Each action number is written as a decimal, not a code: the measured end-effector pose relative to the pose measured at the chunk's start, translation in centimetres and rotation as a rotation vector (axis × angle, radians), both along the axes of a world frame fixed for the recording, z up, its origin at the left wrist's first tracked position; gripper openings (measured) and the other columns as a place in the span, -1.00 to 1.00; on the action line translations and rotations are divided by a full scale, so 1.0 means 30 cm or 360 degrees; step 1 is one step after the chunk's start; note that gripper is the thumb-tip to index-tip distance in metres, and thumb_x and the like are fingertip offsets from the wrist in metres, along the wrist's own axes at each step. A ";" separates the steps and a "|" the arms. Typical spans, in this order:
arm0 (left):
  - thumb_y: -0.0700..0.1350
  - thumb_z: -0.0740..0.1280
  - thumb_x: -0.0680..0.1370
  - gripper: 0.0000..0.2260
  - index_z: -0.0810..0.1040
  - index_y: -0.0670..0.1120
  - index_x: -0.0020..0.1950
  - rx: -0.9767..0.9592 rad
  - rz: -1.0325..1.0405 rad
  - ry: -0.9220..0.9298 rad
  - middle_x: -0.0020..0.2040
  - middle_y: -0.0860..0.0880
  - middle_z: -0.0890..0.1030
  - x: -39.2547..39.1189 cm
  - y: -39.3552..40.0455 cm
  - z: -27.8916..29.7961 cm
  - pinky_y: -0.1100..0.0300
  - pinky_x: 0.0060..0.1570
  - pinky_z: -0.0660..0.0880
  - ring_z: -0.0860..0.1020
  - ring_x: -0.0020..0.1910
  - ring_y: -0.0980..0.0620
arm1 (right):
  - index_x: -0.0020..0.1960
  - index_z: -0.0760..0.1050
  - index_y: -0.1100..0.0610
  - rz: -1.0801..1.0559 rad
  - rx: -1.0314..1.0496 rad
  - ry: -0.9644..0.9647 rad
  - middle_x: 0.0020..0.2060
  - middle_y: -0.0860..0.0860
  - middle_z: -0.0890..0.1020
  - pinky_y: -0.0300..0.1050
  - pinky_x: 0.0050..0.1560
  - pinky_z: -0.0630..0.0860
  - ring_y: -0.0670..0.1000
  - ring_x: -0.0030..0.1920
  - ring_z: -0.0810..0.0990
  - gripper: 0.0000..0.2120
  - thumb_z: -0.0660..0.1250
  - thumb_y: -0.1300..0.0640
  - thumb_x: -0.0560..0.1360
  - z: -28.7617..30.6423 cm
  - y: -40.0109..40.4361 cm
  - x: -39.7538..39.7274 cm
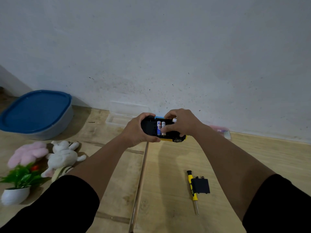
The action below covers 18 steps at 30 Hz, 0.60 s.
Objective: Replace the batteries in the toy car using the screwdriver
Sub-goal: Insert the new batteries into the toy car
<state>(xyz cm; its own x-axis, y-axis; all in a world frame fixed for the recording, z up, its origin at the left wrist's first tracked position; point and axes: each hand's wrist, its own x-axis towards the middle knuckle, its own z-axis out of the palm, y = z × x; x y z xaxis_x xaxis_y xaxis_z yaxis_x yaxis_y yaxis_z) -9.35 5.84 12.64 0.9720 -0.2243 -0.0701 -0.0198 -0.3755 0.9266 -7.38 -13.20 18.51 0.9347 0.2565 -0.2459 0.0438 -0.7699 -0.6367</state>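
A: Car location?
B: Toy car [168,133] upside down, held above the desk [168,165] near the wall. Left hand [139,130] grips one end so the open compartment faces up.
A: Right hand?
B: Right hand [180,122] curled over the car, fingertips pressing on the batteries [161,127], two seated side by side. Something small and white under the fingers, maybe another battery, can't tell.
A: Tools?
B: Screwdriver [192,189] and black battery cover [202,185] parked together on the desk, touching, within reach for closing up.
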 end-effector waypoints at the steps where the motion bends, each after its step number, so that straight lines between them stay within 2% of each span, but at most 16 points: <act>1: -0.18 0.65 0.16 -0.28 0.44 0.02 0.25 0.0005 0.0014 0.0000 0.10 0.10 0.56 0.004 0.002 0.002 0.25 0.04 0.55 0.54 0.11 0.13 | 0.14 0.52 0.07 -0.0122 0.0125 -0.0017 0.02 0.00 0.52 -0.26 -0.43 0.53 0.00 -0.24 0.58 -0.55 0.50 -0.08 0.33 0.006 0.002 -0.002; 3: -0.17 0.65 0.17 -0.27 0.43 -0.01 0.27 0.0015 0.0035 0.0003 0.10 0.08 0.56 0.011 0.002 0.002 0.30 0.03 0.53 0.54 0.10 0.14 | 0.03 0.55 0.11 -0.0343 0.0287 -0.0061 -0.06 0.02 0.54 -0.25 -0.40 0.46 -0.05 -0.44 0.51 -0.64 0.31 -0.17 0.47 0.022 0.010 0.006; 4: -0.16 0.65 0.16 -0.26 0.43 -0.02 0.28 0.0018 0.0040 0.0006 0.10 0.08 0.57 0.013 0.002 0.001 0.31 0.03 0.53 0.54 0.10 0.15 | -0.02 0.56 0.14 -0.0436 0.0412 0.0001 -0.11 0.06 0.55 -0.22 -0.37 0.43 -0.05 -0.47 0.45 -0.65 0.21 -0.14 0.53 0.030 0.016 0.013; 7: -0.16 0.65 0.16 -0.26 0.43 0.00 0.27 0.0026 0.0043 0.0030 0.09 0.10 0.57 0.017 0.004 -0.010 0.26 0.06 0.53 0.55 0.10 0.16 | -0.04 0.54 0.24 -0.0650 0.0857 0.0358 -0.23 0.07 0.46 -0.20 -0.39 0.34 -0.03 -0.40 0.35 -0.69 0.06 0.12 0.58 0.054 0.030 0.031; 9: -0.16 0.65 0.16 -0.26 0.43 0.01 0.27 0.0027 0.0042 0.0039 0.09 0.10 0.57 0.019 0.004 -0.014 0.26 0.06 0.54 0.55 0.10 0.16 | 0.06 0.52 0.26 -0.0637 0.0910 0.0447 -0.24 0.07 0.46 -0.20 -0.35 0.40 -0.03 -0.34 0.40 -0.73 0.07 0.25 0.55 0.056 0.026 0.040; 10: -0.16 0.65 0.16 -0.26 0.43 0.00 0.27 0.0025 0.0049 0.0040 0.09 0.10 0.57 0.020 0.004 -0.015 0.27 0.05 0.54 0.55 0.10 0.15 | 0.13 0.51 0.25 -0.0580 0.0854 0.0440 -0.21 0.06 0.49 -0.19 -0.26 0.48 -0.02 -0.29 0.46 -0.73 0.08 0.30 0.54 0.051 0.021 0.043; 11: -0.16 0.65 0.16 -0.26 0.43 0.00 0.27 0.0024 0.0057 0.0039 0.09 0.09 0.57 0.022 0.003 -0.015 0.29 0.04 0.53 0.55 0.10 0.15 | 0.18 0.49 0.24 -0.0506 0.0783 0.0405 -0.15 0.07 0.52 -0.15 -0.11 0.55 -0.01 -0.20 0.52 -0.72 0.12 0.33 0.54 0.041 0.015 0.045; 13: -0.17 0.65 0.16 -0.27 0.43 0.00 0.27 0.0019 0.0070 0.0034 0.09 0.08 0.57 0.026 0.003 -0.014 0.33 0.01 0.52 0.55 0.10 0.15 | 0.26 0.46 0.19 -0.0394 0.0711 0.0306 0.01 0.08 0.57 -0.08 0.14 0.54 0.02 0.03 0.57 -0.68 0.25 0.33 0.52 0.022 0.003 0.041; 15: -0.17 0.64 0.17 -0.27 0.43 -0.02 0.27 0.0015 0.0069 0.0024 0.10 0.07 0.57 0.031 0.004 -0.011 0.36 -0.01 0.52 0.55 0.09 0.14 | 0.26 0.45 0.19 -0.0360 0.0776 0.0223 0.10 0.09 0.58 -0.06 0.19 0.51 0.03 0.13 0.57 -0.65 0.33 0.32 0.49 0.006 -0.004 0.037; 18: -0.16 0.64 0.17 -0.27 0.43 -0.03 0.27 0.0003 0.0068 0.0014 0.11 0.05 0.57 0.039 0.007 -0.010 0.32 0.00 0.53 0.55 0.10 0.12 | 0.12 0.52 0.18 -0.0350 0.0868 0.0130 0.03 0.05 0.61 -0.09 0.10 0.57 0.02 0.07 0.62 -0.76 0.36 0.32 0.47 -0.006 -0.011 0.038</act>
<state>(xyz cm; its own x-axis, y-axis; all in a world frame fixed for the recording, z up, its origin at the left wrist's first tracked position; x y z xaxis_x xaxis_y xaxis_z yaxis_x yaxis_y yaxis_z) -8.17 6.05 12.35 0.9800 -0.1826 -0.0790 0.0043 -0.3777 0.9259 -6.24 -13.52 18.34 0.9639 0.1682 -0.2065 -0.1457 -0.3162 -0.9375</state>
